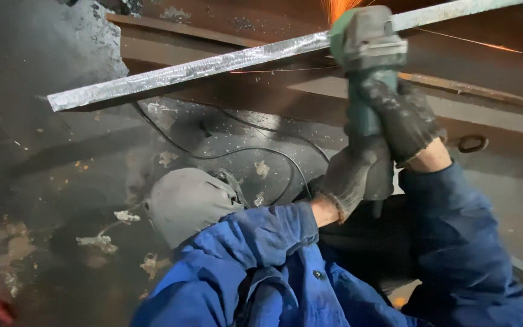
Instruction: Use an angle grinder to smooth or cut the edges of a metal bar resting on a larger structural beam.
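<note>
Against the steel bar (pixel 213 63), green grinder (pixel 367 42) sparking, left hand (pixel 349 175) and right hand (pixel 404 118) clenched around its body

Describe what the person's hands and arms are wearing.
Both hands wear grimy knit work gloves: the left hand in a lighter grey one, the right hand in a darker, dirt-blackened one. Both arms are in blue work-jacket sleeves with a button at the front; a bare strip shows at each wrist.

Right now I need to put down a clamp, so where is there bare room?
Bare floor lies left of the black cable, under the flat steel bar, though scraps litter it. Around the angle grinder it is crowded: both hands, left and right, grip it amid sparks.
</note>
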